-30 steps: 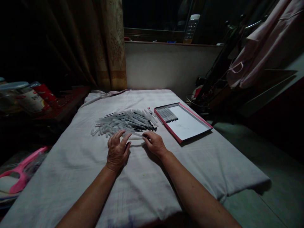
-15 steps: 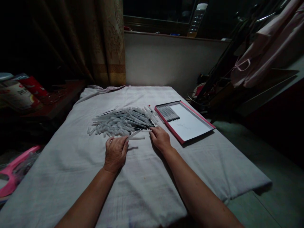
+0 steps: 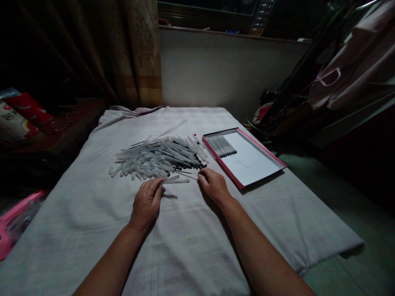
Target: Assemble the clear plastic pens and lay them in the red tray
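My left hand (image 3: 146,204) is closed, its fingertips pinching a pale, translucent pen barrel (image 3: 171,179) that points right. Another barrel (image 3: 182,181) lies on the cloth just beyond it. With thumb and fingers together, my right hand (image 3: 214,185) grips a thin pen refill (image 3: 191,177) whose tip reaches left toward the barrel. Behind both hands spreads a pile of loose pen parts (image 3: 154,158): frosted caps at the left, clear barrels and dark refills or black ends at the right. To the right stands a shallow red-edged box lid (image 3: 256,162) with a row of pens (image 3: 220,146) in its far left corner.
A white cloth (image 3: 173,246) covers the table. Several loose barrels (image 3: 198,147) and a small red piece (image 3: 195,135) lie between pile and lid. A pink plastic item (image 3: 18,213) is at the left edge; a dark side table (image 3: 70,119) holds containers.
My right hand has drawn slightly right and nearer, and the thin refill shows more clearly at its fingers. My left hand keeps hold of the barrel, now tilted flatter. The view has shifted slightly.
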Tool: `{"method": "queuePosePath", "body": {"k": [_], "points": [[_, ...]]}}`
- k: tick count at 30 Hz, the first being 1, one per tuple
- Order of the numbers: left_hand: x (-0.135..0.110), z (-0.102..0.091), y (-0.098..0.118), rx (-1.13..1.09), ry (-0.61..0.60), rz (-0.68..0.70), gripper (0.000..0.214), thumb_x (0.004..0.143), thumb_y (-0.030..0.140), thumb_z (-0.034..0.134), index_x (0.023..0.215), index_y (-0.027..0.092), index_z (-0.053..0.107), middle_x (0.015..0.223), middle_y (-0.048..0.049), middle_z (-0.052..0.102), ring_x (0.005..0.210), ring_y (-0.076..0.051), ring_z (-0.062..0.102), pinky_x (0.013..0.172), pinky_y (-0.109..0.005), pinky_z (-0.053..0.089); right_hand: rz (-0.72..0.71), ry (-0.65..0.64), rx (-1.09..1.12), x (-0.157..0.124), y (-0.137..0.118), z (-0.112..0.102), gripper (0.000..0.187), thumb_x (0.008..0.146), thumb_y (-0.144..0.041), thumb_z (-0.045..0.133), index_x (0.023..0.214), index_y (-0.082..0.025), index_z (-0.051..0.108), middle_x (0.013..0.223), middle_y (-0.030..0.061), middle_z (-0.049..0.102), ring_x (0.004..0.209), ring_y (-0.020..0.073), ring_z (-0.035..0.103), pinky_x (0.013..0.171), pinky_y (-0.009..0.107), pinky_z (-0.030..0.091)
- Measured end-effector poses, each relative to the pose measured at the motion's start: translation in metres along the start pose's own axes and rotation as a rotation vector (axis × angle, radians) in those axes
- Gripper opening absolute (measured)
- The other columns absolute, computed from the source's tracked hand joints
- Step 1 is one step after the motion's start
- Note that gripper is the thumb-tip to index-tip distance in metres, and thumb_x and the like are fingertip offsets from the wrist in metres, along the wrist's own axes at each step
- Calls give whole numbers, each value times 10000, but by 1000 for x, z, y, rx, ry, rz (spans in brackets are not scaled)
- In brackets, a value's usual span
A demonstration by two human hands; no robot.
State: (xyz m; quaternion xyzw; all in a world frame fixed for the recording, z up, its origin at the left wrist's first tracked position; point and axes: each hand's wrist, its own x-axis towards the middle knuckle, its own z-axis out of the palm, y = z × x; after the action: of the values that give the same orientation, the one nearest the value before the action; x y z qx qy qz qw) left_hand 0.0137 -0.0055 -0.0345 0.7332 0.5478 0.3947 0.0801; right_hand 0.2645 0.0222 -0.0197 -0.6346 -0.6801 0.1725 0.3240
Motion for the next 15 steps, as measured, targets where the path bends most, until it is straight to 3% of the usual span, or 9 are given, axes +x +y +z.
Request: {"method": "queuePosePath", "body": {"k": [6,15], "points": [[1,-6,3,-5,-21,-13,306,956,335,446,1106,239,695,1056,-65,739,1015,-240,664,949,-379,519,136,209,670,6,8,-19,241,770,-426,664,831,-193,677,687,-3,653,603,145,586,556,257,461],[0,-10,6,0,-16,-36,265,956,320,476,1089,245,693,1051,-51,741,1008,-230,670,938,-362,523,119,423,873,0,-18,-44,224,801,-406,718,814,-201,628,769,17,715,569,111,595,466,211,450]]}}
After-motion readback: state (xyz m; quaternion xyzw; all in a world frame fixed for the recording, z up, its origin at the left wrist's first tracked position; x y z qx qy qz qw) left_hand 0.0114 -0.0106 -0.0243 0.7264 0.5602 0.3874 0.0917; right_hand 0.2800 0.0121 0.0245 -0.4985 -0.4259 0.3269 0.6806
